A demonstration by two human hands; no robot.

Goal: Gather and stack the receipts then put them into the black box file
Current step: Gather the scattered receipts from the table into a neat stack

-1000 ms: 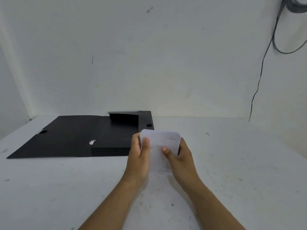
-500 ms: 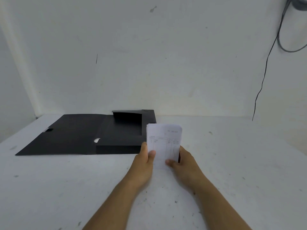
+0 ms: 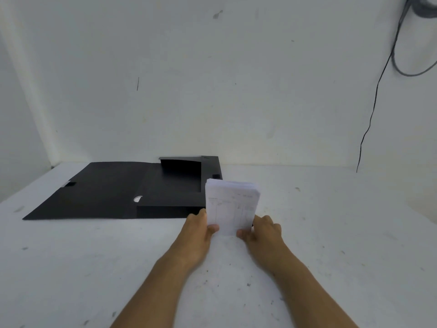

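Observation:
A stack of white receipts point(image 3: 231, 205) stands upright on its lower edge on the white table, printed side facing me. My left hand point(image 3: 197, 229) grips its lower left edge and my right hand point(image 3: 264, 230) grips its lower right edge, thumbs in front. The black box file point(image 3: 132, 190) lies open just left of and behind the stack, its lid flat to the left and its tray part nearest the receipts. The stack's left edge overlaps the file's right corner in view.
A white wall rises close behind the white table point(image 3: 331, 233). A thin black cable point(image 3: 373, 107) hangs down the wall at the right to the table's back edge. The table surface is speckled with small marks.
The receipt stack has been raised from tilted in my hands to upright, with its printed face now showing. Both hands slid down to its lower edge.

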